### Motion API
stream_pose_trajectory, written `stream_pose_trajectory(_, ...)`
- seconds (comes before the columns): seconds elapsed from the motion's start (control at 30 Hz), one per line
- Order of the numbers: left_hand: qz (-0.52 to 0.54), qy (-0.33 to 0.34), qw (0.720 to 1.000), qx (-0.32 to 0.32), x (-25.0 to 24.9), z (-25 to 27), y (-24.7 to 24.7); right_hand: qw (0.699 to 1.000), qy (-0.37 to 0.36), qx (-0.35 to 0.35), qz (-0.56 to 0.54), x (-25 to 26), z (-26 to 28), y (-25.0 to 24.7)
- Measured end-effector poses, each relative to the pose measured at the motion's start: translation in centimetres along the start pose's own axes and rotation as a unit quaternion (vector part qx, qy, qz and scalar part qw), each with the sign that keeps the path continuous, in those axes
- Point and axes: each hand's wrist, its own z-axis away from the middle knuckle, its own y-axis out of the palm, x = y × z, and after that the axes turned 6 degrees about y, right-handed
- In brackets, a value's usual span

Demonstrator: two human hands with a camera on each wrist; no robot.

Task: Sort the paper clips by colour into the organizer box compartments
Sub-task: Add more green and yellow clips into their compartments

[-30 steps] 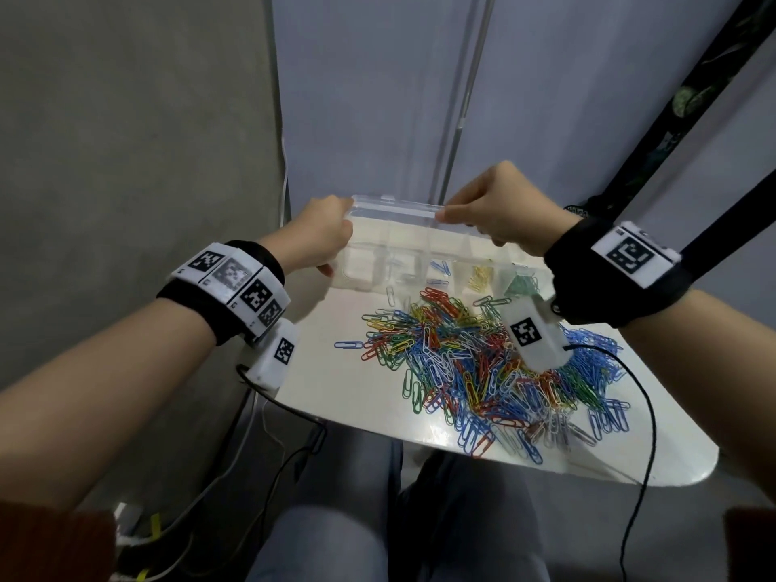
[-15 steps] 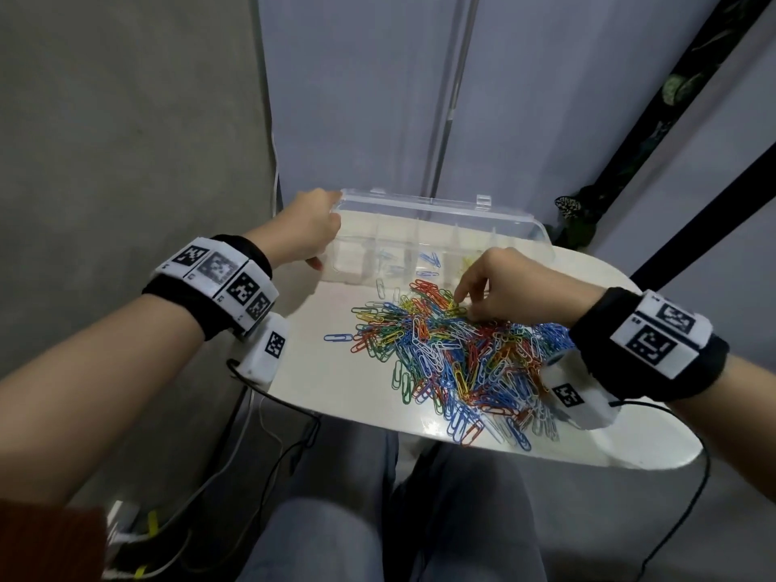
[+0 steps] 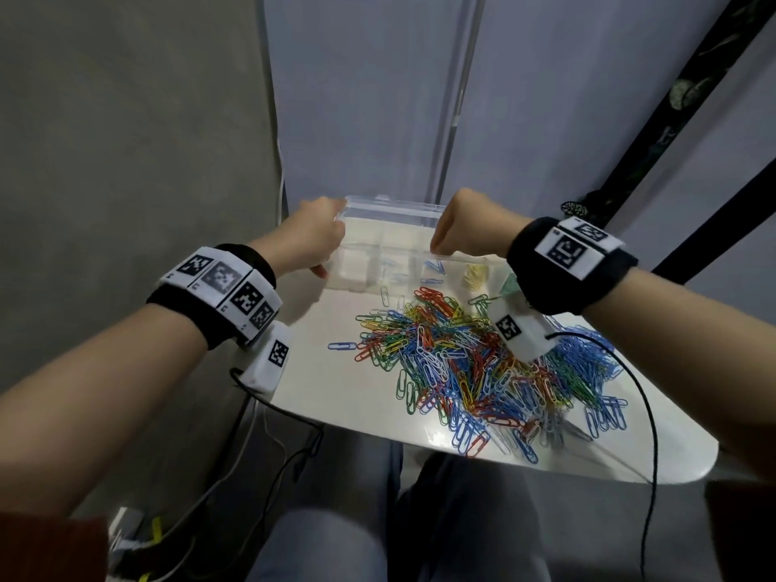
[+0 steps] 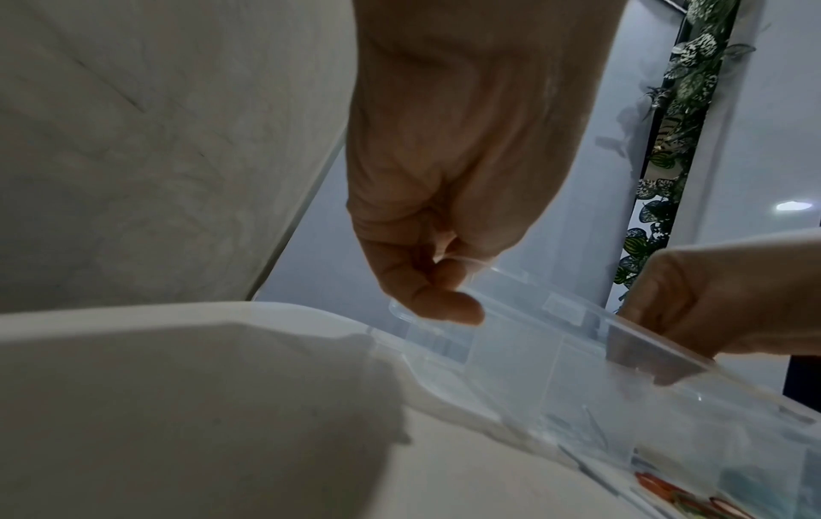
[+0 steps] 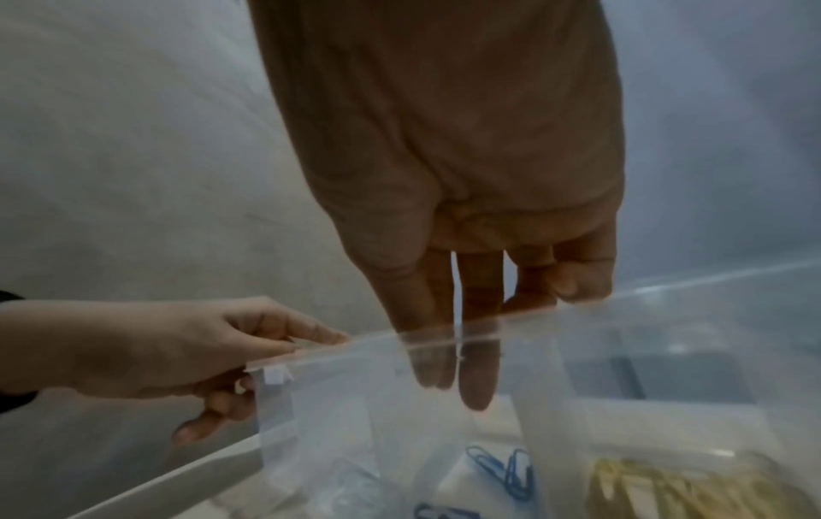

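We had both hands on the organizer box [image 3: 378, 262] at 12 o'clock on the white table [image 3: 319, 371]. Left hand [image 3: 313, 241] pinched the clear lid [image 3: 392, 210] at its left corner, thumb under, fingers curled. Right hand [image 3: 470, 224] lay over the lid's front edge, fingers fairly straight and reaching down past it; whether the thumb pinched, we could not tell. Paper clips [image 3: 474, 363] lay mostly unsorted in a heap at 5 o'clock from the box; blue clips [image 5: 502, 467] and yellow clips [image 5: 675, 488] sat in separate compartments. Risk noted: the light box could tip or slide under uneven lid pressure, spilling sorted colours together.
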Motion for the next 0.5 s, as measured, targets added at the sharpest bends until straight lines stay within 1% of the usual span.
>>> stream_pose_trajectory(0.23,-0.004,0.006,1.000,0.003,0.3,-0.1,0.0,0.989,0.047,0.089,0.106,1.3,-1.0,0.2)
stream_pose_trajectory(0.33,0.003,0.007,1.000,0.004,0.3,-0.2,0.0,0.981,0.055,0.107,0.150,1.6,-1.5,0.5)
stream_pose_trajectory(0.5,-0.006,0.015,1.000,0.006,0.1,-0.2,-0.1,0.972,0.062,0.151,0.171,2.0,-2.0,0.8)
